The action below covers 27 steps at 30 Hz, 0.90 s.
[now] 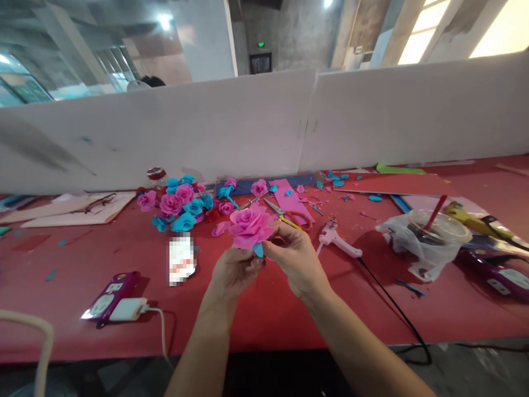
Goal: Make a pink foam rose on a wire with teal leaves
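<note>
A pink paper rose (pixel 250 225) is held up over the red table, its bloom facing up. My left hand (pixel 235 271) is closed around its underside, and the stem is hidden by the fingers. At the base of the bloom, my right hand (pixel 295 255) pinches a small blue paper piece (pixel 258 249) between thumb and fingers. Whether that piece is fixed to the rose, I cannot tell. Just beyond the rose lie orange-and-yellow-handled scissors (pixel 295 219) and a strip of pink paper (pixel 291 198). A pink glue gun (pixel 341 242) rests to the right of my right hand.
A bunch of pink, blue and red paper flowers (pixel 182 204) lies at the back left, before a white partition (pixel 248 132). Purple power strips (pixel 113 298) sit on both sides. At right stands a plastic cup (pixel 452 229) with a red straw. Paper scraps litter the red table (pixel 268 325).
</note>
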### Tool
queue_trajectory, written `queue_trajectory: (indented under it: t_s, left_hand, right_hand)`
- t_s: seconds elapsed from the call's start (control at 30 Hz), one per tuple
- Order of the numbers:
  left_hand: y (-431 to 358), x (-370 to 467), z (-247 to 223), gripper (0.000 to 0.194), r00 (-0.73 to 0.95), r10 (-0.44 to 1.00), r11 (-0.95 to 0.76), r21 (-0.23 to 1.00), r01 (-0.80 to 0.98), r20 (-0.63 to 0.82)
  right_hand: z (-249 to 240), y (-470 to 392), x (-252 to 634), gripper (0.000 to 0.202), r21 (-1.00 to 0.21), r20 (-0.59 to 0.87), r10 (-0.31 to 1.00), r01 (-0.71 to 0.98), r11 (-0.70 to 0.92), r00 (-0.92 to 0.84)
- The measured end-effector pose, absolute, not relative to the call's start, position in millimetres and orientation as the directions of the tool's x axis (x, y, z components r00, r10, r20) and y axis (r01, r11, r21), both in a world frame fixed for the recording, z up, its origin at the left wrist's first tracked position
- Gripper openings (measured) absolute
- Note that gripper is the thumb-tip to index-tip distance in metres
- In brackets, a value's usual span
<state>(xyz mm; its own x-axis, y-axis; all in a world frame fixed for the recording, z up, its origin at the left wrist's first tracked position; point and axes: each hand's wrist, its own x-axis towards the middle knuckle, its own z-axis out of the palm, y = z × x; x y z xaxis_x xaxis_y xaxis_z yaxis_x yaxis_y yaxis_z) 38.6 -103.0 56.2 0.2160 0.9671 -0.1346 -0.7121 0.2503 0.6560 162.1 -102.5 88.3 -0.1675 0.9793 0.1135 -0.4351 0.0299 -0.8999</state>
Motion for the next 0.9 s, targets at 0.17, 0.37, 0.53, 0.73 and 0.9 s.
queue_trajectory:
  t_s: [0.17,0.37,0.53,0.73,0.9]
  left_hand:
    - [-109.3,41.5,65.2,0.016,0.137,0.986,0.164,0.696,-0.699,-0.095]
    - [-108.6,37.3,61.0,0.017,0.215,0.971,0.230,0.645,-0.729,-0.103]
    - [-107.2,31.7,55.5,0.017,0.264,0.958,0.272,0.636,-0.722,-0.110]
    - [-106.4,33.6,52.7,0.023,0.289,0.951,0.298,0.598,-0.744,-0.114]
    - [-112.2,42.7,55.4,0.024,0.052,0.983,0.147,0.596,-0.789,-0.174]
  right_hand:
    - [87.2,-102.5,157.1,0.009,-0.919,0.101,0.984,-0.394,0.035,-0.147]
    - [84.5,-98.2,156.9,0.018,-0.905,0.091,0.972,-0.425,-0.010,-0.216]
    - [86.2,-99.1,157.3,0.012,-0.923,0.098,0.970,-0.386,0.005,-0.222]
    - [84.3,-103.1,147.3,0.012,-0.932,0.040,0.995,-0.362,0.003,-0.096]
    - [78.8,-102.5,138.6,0.010,-0.942,0.084,0.996,-0.324,0.083,0.012]
